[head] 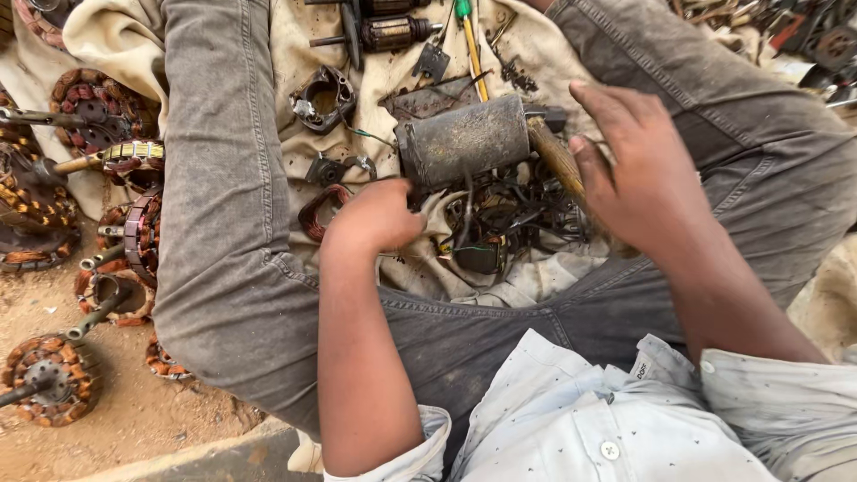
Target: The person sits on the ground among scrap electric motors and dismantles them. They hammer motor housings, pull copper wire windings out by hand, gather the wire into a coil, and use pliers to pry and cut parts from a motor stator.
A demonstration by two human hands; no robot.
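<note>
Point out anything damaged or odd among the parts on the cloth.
The grey metal cylinder housing by the left hand looks grimy and corroded, with loose black wires tangled below it. The right hand hovers over a worn wooden handle.

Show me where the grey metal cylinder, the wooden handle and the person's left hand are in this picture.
grey metal cylinder (464, 140): head view, middle of its curved side.
wooden handle (555, 159): head view, on the bare shaft just right of the cylinder.
left hand (379, 217): head view, back of the hand.
</note>
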